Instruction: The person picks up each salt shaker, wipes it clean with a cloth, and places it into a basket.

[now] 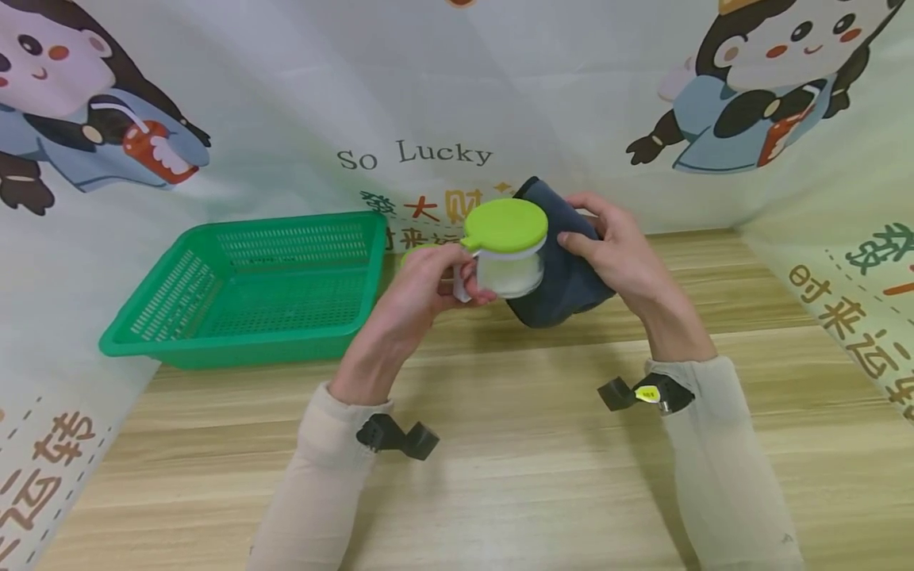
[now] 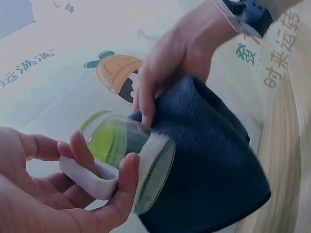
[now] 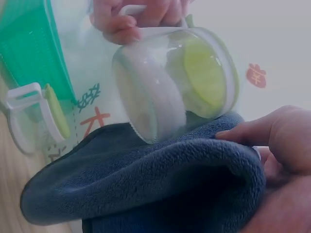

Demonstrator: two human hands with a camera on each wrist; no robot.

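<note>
A clear seasoning jar (image 1: pixel 510 270) with a lime-green lid (image 1: pixel 505 224) and white handle (image 2: pixel 90 179) is held up above the table. My left hand (image 1: pixel 439 281) grips it by that handle; white contents show inside the glass in the right wrist view. My right hand (image 1: pixel 614 246) pinches a folded dark blue-grey cloth (image 1: pixel 560 270), thumb on the near side. The cloth lies against the jar's right side and hangs down below it. A second jar (image 3: pixel 39 119) with a green lid stands on the table behind my left hand, mostly hidden in the head view.
A green plastic basket (image 1: pixel 243 349) with perforated walls stands at the left on the wooden table (image 1: pixel 514 444). Behind everything hangs a white printed backdrop (image 1: pixel 300 103) with cartoon figures and lettering, which also runs along both sides.
</note>
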